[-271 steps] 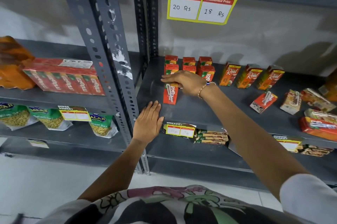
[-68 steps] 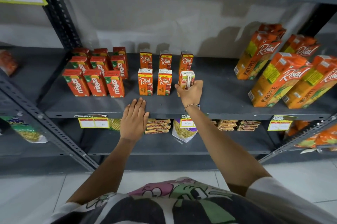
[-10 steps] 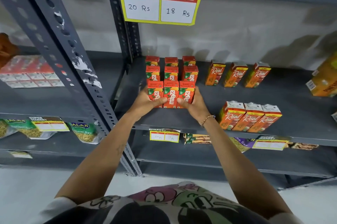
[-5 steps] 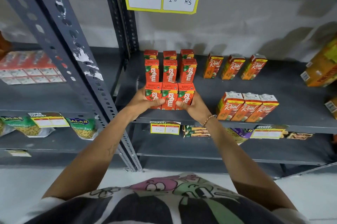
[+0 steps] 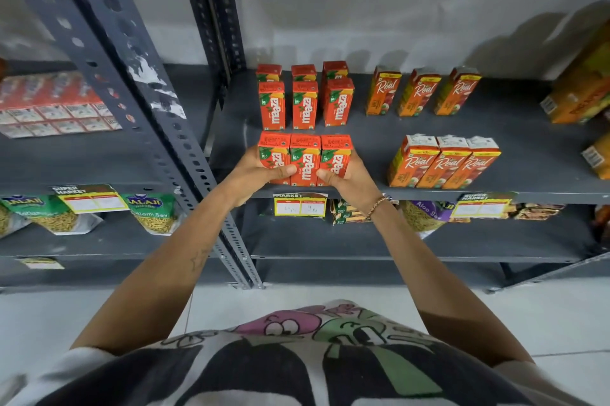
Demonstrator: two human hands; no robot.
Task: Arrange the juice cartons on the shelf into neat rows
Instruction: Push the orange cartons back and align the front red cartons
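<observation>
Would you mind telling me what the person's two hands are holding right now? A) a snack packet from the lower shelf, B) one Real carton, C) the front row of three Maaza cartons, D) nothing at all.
C: the left hand and right hand press in from either side on the front row of three Maaza cartons at the shelf edge.

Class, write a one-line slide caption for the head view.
Both hands squeeze the front row of three Maaza cartons together on the shelf.

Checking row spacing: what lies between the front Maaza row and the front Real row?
Only bare shelf in the head view, between the front Maaza row and the front Real row.
</observation>
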